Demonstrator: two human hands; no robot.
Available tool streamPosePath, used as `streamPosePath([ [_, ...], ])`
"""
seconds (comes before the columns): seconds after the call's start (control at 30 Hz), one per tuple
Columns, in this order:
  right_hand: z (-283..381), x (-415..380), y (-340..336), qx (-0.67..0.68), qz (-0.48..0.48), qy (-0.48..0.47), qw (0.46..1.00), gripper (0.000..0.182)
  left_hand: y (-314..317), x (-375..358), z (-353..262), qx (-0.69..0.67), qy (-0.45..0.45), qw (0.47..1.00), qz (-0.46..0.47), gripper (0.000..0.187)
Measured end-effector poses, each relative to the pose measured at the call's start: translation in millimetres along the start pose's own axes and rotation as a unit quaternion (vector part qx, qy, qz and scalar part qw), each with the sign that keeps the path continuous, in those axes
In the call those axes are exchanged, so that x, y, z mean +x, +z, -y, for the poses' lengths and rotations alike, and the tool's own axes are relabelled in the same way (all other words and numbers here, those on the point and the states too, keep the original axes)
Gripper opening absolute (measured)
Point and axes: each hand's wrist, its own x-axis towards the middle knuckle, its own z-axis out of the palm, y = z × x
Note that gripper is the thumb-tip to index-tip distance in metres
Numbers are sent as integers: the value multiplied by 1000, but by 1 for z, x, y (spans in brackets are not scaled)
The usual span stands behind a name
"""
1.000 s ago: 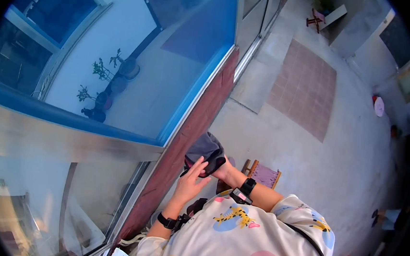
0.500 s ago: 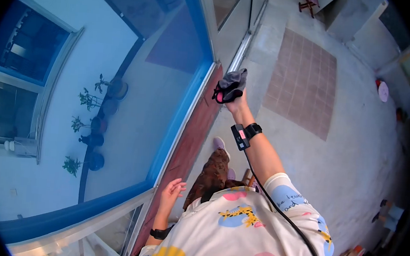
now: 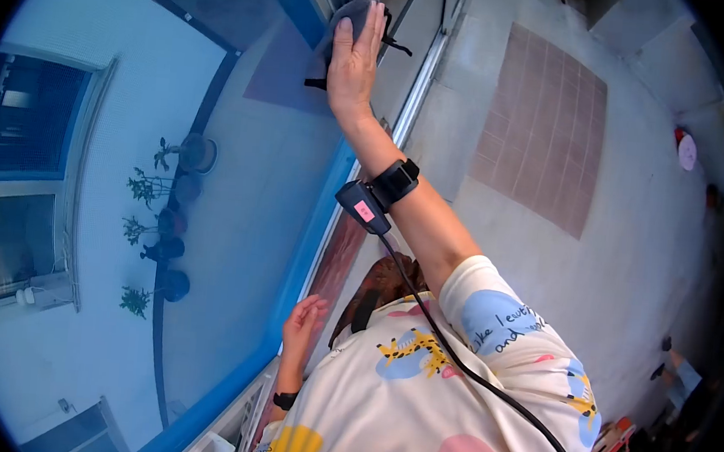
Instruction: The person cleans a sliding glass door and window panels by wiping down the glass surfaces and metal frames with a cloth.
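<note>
The right hand (image 3: 354,60) lay flat, fingers straight and together, pressing a grey cloth (image 3: 351,8) against the window glass (image 3: 238,174) high up near the blue frame (image 3: 316,214). The left hand (image 3: 303,323) hung loosely open by the chest, holding nothing. Reflected in the pane stood a row of five pots (image 3: 182,186), at least four with a small leafy plant.

The glass pane (image 3: 213,172) lies broad and bare to the left; its blue frame (image 3: 316,214) and the sliding-door track (image 3: 420,86) bound it on the right.
</note>
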Motion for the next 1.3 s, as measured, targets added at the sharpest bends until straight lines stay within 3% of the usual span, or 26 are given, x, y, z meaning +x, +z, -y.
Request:
streamPosePath([
  [0.1,-34,-8,-10,43,25,-46,998,62,21,6,-10,20,-11,999,-27,33],
  [0.33,-197,-104,-70,-22,166,219,961,63,77,-17,15,-8,-42,996,-74,33],
  [0.43,-188,-101,-66,4,163,242,957,64,104,-23,12,-11,-51,995,-87,35],
  [0.57,-140,-78,-55,9,159,162,974,68,129,-27,13,-23,-68,992,-103,35],
  [0.7,-157,-79,-65,-3,198,130,971,70,149,-31,12,-37,-84,990,-105,36],
  [0.83,-211,-111,-75,-43,209,214,953,71,160,-34,20,-42,-94,989,-110,36],
  [0.97,-196,-109,-74,-1,206,296,933,69,169,-40,21,-42,-99,986,-125,37],
  [1.03,-170,-108,-62,23,167,398,902,68,174,-38,21,-43,-103,985,-131,37],
  [1.17,-85,-83,-53,78,145,332,929,66,174,-35,21,-47,-97,988,-108,39],
  [1.3,-98,-82,-53,102,134,327,930,64,179,-28,7,-42,-101,987,-116,39],
])
